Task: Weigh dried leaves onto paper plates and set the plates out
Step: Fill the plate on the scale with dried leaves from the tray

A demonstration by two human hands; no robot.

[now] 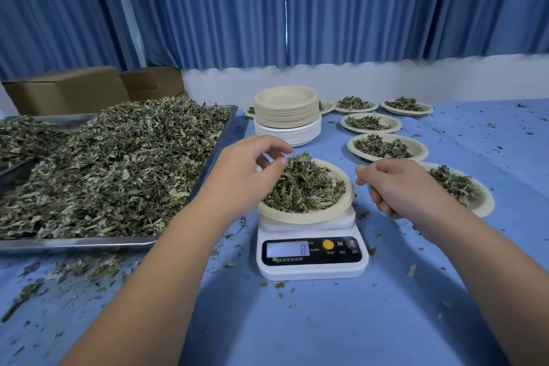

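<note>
Between my hands the paper plate (312, 217) sits on the scale (310, 272), heaped with crumpled grey-green dried leaves (303, 184). My left hand (246, 169) curls onto the heap, whether pinching I cannot tell; my right hand (407, 187) is clenched, empty.

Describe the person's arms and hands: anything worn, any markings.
The left hand and right hand are bare: no gloves, rings, watch, bands or markings show. Both forearms are bare too, with no sleeve anywhere in view.
</note>
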